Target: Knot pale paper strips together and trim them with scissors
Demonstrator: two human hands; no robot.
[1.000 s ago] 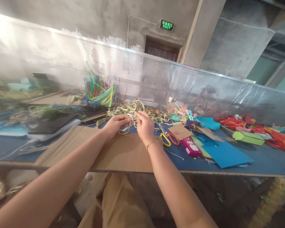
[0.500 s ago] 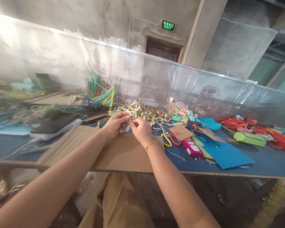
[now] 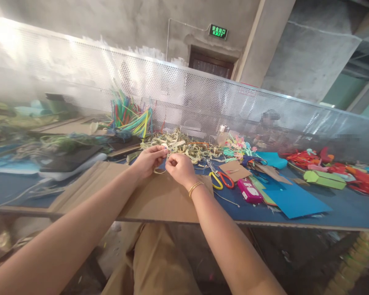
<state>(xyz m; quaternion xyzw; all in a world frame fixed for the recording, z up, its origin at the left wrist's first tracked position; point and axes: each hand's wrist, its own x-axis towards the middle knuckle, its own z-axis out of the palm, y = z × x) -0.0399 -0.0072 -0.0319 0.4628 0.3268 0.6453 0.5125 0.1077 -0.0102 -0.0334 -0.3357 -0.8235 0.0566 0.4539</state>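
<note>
Above the front of a brown cardboard sheet point(image 3: 166, 200), my two hands are close together with a small gap between their fingertips. My left hand point(image 3: 149, 160) is closed in a pinch on a thin pale strip point(image 3: 160, 171), which curls below the fingers. The thumb and fingers of my right hand point(image 3: 182, 169) are pressed together too; whatever they hold is too small to make out. Just beyond the fingertips spreads a heap of dry-looking, yellowish-green strips point(image 3: 197, 152).
Scissors point(image 3: 217, 180) with yellow and orange handles lie right of the cardboard, near a magenta box point(image 3: 249, 191) and blue card point(image 3: 295, 198). Colourful pipe cleaners point(image 3: 130, 114) stand at the back. A perforated metal screen point(image 3: 172, 90) runs behind the table.
My right hand's fingertips have drawn slightly apart from my left hand's and a little lower. The pale strip's curl now shows beneath my left hand.
</note>
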